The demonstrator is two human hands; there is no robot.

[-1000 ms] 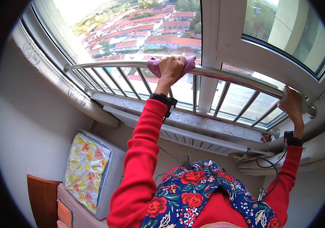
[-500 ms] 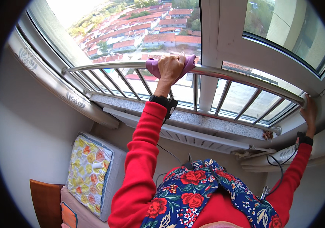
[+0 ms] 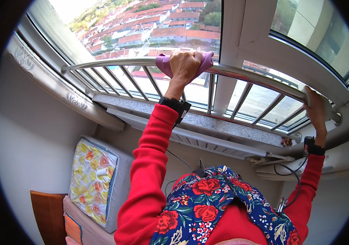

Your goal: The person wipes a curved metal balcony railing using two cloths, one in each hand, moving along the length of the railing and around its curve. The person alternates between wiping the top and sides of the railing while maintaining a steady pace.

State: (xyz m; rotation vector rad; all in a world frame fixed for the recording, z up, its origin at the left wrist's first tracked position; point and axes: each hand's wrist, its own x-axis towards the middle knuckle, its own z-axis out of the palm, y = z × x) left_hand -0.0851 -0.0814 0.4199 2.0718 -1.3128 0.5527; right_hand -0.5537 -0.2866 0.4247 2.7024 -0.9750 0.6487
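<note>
A metal safety railing [image 3: 256,77] runs across in front of the window. My left hand [image 3: 184,65] is closed over its top bar, gripping a purple cloth [image 3: 163,64] folded around the bar. The cloth sticks out on both sides of my fist. Toward the railing's right end, close to the wall, my right hand [image 3: 316,107] is wrapped around the same bar, its fingers partly hidden. Nothing else shows in that hand.
Below the railing lie a speckled stone sill [image 3: 231,127] and a white radiator [image 3: 207,143]. A window frame [image 3: 240,45] rises behind. At lower left are a box-like piece with a floral cover [image 3: 90,175] and a wooden headboard [image 3: 48,212]. A cable hangs beside my right arm.
My right hand has shifted left along the bar, away from its wall end, and more of it shows. My left hand stays closed on the cloth at nearly the same spot.
</note>
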